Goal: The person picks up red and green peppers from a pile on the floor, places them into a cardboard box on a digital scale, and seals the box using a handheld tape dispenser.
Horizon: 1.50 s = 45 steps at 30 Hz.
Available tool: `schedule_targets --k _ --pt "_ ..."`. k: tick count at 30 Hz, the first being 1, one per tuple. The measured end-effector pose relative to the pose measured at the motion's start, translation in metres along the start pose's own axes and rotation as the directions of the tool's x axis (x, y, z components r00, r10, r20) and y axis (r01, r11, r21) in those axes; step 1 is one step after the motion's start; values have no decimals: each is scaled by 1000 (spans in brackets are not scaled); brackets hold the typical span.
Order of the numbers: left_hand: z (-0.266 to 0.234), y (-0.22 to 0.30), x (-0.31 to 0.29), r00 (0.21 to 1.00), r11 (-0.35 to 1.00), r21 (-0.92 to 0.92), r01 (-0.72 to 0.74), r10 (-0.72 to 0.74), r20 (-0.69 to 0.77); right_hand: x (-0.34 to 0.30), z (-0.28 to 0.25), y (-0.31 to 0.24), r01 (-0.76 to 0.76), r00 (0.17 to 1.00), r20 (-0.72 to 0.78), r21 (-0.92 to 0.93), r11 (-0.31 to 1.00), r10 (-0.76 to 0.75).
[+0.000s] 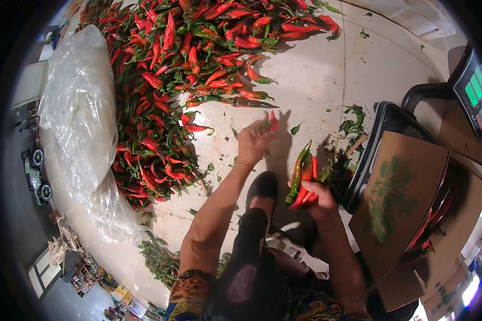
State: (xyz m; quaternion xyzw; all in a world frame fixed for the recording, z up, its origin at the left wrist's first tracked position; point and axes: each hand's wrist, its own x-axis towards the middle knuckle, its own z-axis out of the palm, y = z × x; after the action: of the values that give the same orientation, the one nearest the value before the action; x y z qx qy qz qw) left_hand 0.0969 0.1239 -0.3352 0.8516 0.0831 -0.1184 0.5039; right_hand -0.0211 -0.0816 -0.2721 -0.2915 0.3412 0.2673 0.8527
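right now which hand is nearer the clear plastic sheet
Left: the left hand is right of the plastic sheet, beyond the pepper pile; the right hand, holding peppers, is farther right.

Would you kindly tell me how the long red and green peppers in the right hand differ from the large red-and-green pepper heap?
The held peppers are few; the heap contains many. The held peppers are in the right hand; the heap lies on the pale floor. Both mix red and green.

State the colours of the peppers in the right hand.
Red and green; the peppers in the right hand show best in the head view.
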Motion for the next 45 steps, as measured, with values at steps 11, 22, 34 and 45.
schedule_targets --k 11,22,34,45 --pt "-70 93 -50 876 322 -836 445 39 481 -36 41 -24 51 993 100 84 995 -59" --pt "-115 209 -92 798 692 -625 361 118 591 -102 122 -48 291 884 306 231 929 -353" --pt "-131 288 -116 819 871 -429 240 56 571 -166 149 -60 445 844 211 237 863 -493" --pt "-110 351 -153 773 924 -363 118 144 618 -218 160 -71 599 760 104 269 754 -641"
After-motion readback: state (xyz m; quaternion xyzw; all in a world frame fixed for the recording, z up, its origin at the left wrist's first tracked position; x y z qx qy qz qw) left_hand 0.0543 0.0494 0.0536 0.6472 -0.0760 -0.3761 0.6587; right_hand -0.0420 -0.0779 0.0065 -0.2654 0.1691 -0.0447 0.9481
